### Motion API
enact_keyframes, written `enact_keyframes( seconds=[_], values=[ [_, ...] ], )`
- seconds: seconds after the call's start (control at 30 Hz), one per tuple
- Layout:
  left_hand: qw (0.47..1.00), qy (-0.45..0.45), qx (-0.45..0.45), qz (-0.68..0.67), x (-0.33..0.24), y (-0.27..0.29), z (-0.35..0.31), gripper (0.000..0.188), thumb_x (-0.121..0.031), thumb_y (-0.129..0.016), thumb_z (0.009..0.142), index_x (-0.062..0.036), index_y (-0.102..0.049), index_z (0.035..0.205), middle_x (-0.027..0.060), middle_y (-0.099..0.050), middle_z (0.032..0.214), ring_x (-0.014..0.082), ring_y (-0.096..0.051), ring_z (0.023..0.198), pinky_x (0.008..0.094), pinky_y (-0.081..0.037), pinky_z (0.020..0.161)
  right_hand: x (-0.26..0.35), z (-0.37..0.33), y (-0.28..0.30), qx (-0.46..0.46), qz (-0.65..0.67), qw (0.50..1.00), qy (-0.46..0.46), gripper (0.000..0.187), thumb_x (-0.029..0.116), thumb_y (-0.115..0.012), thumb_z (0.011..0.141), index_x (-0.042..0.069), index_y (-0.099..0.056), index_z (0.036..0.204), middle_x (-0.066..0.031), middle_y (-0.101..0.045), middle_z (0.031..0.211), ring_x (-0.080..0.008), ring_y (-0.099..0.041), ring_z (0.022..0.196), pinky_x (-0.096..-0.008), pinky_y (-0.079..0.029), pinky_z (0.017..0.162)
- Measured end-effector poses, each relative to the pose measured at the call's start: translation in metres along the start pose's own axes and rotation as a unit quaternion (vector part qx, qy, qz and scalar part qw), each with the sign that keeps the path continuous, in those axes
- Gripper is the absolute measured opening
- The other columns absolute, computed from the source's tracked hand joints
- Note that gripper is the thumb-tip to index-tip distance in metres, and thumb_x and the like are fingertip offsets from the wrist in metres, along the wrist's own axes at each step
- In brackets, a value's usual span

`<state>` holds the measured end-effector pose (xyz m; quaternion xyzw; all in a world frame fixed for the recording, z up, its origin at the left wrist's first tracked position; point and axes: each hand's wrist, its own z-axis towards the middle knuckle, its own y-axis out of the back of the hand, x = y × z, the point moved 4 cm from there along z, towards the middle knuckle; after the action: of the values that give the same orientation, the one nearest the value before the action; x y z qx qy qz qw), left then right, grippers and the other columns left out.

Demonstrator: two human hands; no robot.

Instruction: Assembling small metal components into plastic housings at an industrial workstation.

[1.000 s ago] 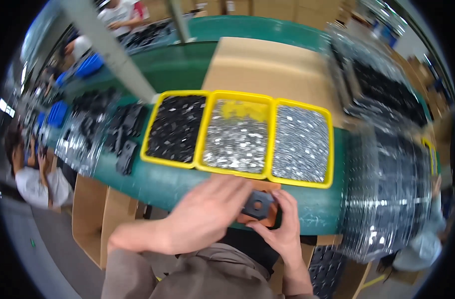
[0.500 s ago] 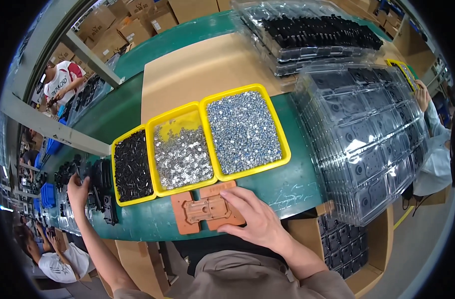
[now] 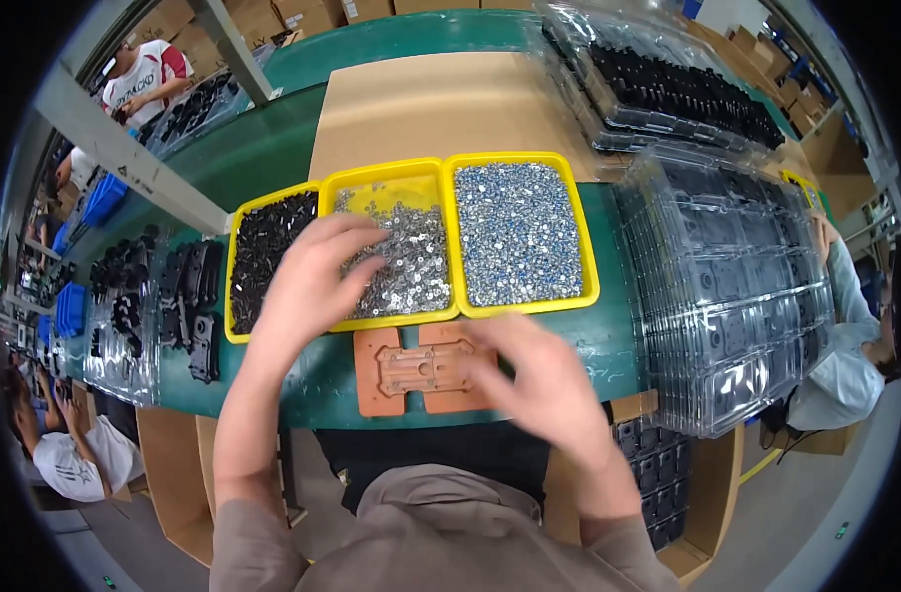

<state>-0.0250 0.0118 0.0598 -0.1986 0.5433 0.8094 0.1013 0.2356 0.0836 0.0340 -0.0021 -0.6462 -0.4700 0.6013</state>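
My left hand (image 3: 322, 271) is over the middle yellow tray (image 3: 386, 318), fingers spread and thumb apart, with nothing visible in it. Small silver ring-shaped metal pieces (image 3: 411, 266) fill much of that tray. Close to the right end of an orange-brown fixture block (image 3: 419, 370), my right hand (image 3: 544, 380) is smeared by motion; what its fingers hold, if anything, cannot be made out. The block has a shaped recess with nothing black seated in it. Beside the middle tray stand a tray of small black pieces (image 3: 263, 247) and one of blue-and-silver screws (image 3: 518, 237).
Black molded parts (image 3: 192, 286) lie at the left. Stacked clear plastic trays (image 3: 732, 296) rise at the right, with more trays of black parts (image 3: 668, 94) behind. A metal post (image 3: 135, 158) stands at left. A cardboard box (image 3: 712, 503) sits below the table edge. Other people work nearby.
My left hand has moved right from the black parts to above the middle tray. My right hand has shifted right, off the fixture's middle. The head view has turned slightly.
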Motion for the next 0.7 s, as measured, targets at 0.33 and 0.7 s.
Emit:
enact_keyframes(
  seconds=[0.33, 0.7],
  values=[
    [0.998, -0.043, 0.03, 0.037, 0.022, -0.076, 0.038, 0.012, -0.009, -0.077, 0.094, -0.0052, -0.078, 0.106, 0.0128, -0.073, 0.11, 0.0373, -0.069, 0.104, 0.0459, -0.057, 0.096, -0.045, 0.119, -0.048, -0.109, -0.235, 0.95, 0.175, 0.011, 0.011, -0.076, 0.09, 0.002, -0.074, 0.097, -0.0148, -0.065, 0.107, -0.0373, -0.064, 0.1, -0.0474, -0.054, 0.092],
    [0.997, -0.038, -0.035, -0.05, 0.018, -0.055, 0.025, 0.007, -0.004, -0.078, 0.094, -0.0012, -0.078, 0.1, 0.0131, -0.075, 0.102, 0.0363, -0.07, 0.091, 0.0441, -0.058, 0.084, -0.039, 0.109, -0.05, -0.164, -0.197, 0.937, 0.236, 0.009, 0.012, -0.071, 0.092, 0.009, -0.072, 0.1, -0.0081, -0.063, 0.109, -0.0282, -0.061, 0.099, -0.0396, -0.049, 0.094]
  ],
)
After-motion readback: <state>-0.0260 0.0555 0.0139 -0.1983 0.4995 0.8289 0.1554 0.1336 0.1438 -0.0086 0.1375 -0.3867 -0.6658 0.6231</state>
